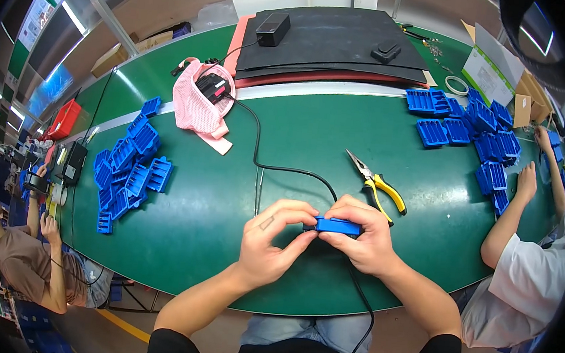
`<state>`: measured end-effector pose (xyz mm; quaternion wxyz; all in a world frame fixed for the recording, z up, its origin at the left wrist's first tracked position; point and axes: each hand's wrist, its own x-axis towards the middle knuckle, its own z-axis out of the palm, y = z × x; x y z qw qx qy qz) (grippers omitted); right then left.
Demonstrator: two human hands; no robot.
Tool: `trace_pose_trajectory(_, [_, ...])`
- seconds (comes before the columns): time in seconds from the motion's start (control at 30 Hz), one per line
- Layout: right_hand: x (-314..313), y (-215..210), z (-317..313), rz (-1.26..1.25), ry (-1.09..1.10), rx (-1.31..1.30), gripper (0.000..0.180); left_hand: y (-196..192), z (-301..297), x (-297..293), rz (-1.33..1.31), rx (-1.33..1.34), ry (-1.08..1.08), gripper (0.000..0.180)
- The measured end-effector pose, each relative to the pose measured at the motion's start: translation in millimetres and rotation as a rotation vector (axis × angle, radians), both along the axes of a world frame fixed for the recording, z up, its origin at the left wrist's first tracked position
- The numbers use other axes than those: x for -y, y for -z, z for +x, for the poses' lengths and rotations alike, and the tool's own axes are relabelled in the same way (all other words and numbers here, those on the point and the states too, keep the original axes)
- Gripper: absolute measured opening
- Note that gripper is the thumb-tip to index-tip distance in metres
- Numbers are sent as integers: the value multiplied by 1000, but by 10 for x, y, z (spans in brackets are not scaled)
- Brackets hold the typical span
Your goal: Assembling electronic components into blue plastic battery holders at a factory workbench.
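Between my two hands, over the near middle of the green table, is a small blue plastic case [338, 227] held level. My left hand [276, 239] pinches its left end with thumb and fingers, where a dark bit shows. Around its right end my right hand [365, 236] is closed, thumb in front and fingers behind. What lies inside the case is hidden. Just beyond my right hand rest long-nose pliers [380, 184] with yellow and black handles, jaws pointing away. Metal tweezers [259, 191] lie past my left hand.
Blue plastic cases are heaped at left [124, 164] and right [491, 136]. A black cable [276, 169] runs from a pink mesh pouch [198, 103] toward my hands. Black sheets [333, 44] lie at the back. A tape roll [457, 85] is at far right. Co-workers sit on both sides.
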<state>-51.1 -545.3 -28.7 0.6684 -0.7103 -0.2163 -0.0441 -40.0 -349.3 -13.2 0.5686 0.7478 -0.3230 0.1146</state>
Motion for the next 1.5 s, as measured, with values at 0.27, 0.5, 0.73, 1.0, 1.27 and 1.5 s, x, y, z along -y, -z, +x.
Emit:
trace_pose_trajectory(0.27, [37, -93, -26, -243, 205, 641, 41, -47, 15, 10, 29, 407, -1, 32])
trace_pose_trajectory(0.5, [40, -150, -77, -337, 247, 830, 33, -29, -35, -10, 56, 470, -2, 34])
trace_pose_trajectory(0.73, [39, -144, -108, -313, 252, 846, 33, -4, -54, -32, 55, 523, -10, 36])
trace_pose_trajectory(1.0, [22, -130, -121, -260, 200, 736, 32, 0, -65, -26, 21, 507, -4, 34])
trace_pose_trajectory(1.27, [-16, -105, -76, 22, 60, 191, 23, -33, 7, 0, 28, 302, -7, 30])
trace_pose_trajectory(1.5, [-53, -75, -82, 44, 71, 26, 21, -26, 12, -13, 29, 203, -1, 26])
